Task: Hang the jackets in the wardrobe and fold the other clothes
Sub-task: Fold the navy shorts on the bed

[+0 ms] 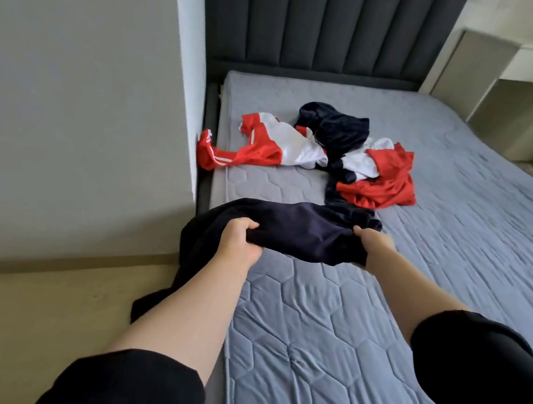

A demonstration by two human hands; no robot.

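Over the mattress [327,326], dark garment [304,236] gripped by left hand [240,242] and right hand [372,245], red-and-white pile [385,179] beyond

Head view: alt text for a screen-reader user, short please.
The left hand and right hand grip a dark navy garment above a grey quilted mattress, one end hanging off the bed's side. Farther up lies a heap of red-and-white and navy clothes, before a dark padded headboard.
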